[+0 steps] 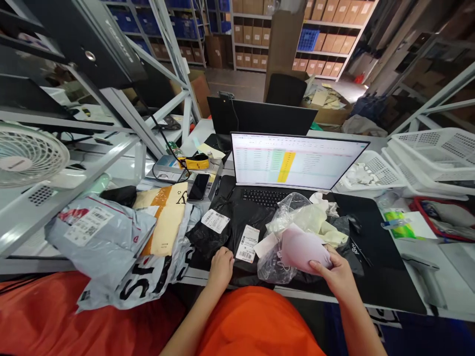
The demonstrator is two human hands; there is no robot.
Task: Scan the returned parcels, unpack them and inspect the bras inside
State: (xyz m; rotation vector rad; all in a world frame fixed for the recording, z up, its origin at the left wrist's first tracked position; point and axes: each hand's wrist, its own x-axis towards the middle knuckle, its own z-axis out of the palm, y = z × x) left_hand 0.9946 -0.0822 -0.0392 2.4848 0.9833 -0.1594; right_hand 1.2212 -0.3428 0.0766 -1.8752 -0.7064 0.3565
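My right hand point(336, 269) grips a pale pink moulded bra point(304, 249), thumb on top of the cup and fingers mostly hidden behind it. Beneath and behind the bra lie a crumpled clear plastic bag point(272, 267) and some pale yellow fabric point(309, 217). My left hand point(221, 267) is closed at the near edge of a black plastic mailing bag point(241, 217), its fingers curled over. A white barcode label point(248, 243) is stuck on that bag. Left of it, another black parcel point(210, 237) carries its own label.
Behind the bags stands an open laptop point(297, 158) showing a spreadsheet. Grey mailing bags point(100, 242) pile up at left, near a phone point(199, 187) and a fan point(29, 155). At right are a handheld scanner point(426, 277), scissors point(361, 253) and white baskets point(438, 148).
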